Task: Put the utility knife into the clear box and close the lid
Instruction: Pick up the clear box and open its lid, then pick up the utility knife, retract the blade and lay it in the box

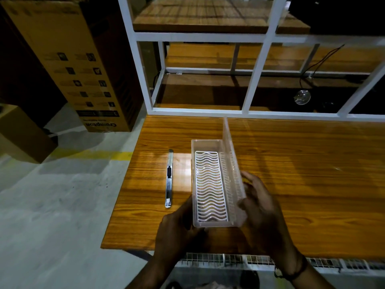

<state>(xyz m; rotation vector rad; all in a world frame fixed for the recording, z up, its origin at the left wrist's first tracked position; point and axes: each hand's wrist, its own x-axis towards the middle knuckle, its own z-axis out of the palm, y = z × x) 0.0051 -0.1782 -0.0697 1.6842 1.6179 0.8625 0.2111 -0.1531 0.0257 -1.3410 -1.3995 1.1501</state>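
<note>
Lid up, box open: the clear box [210, 184] is sitting at the centre of the frame on the wooden table [302, 174], and its lid [232, 155] is standing upright along the box's right edge. The right hand [260, 205] is pinching that lid near its lower end, thumb on the inner face, fingers wrapping behind. The left hand [179, 224] is cupping the box's lower-left corner, fingers curled against the wall, steadying it. Nothing is lying inside but the white wavy grid insert [210, 186].

The utility knife [169, 178] is lying untouched on the table, just left of the box and running parallel to it, above the left hand and apart from both hands.

So this looks like the opening step finishing. Next, one hand needs freeing, likely the left, to reach up-left, lift the knife and lay it lengthwise inside.
</note>
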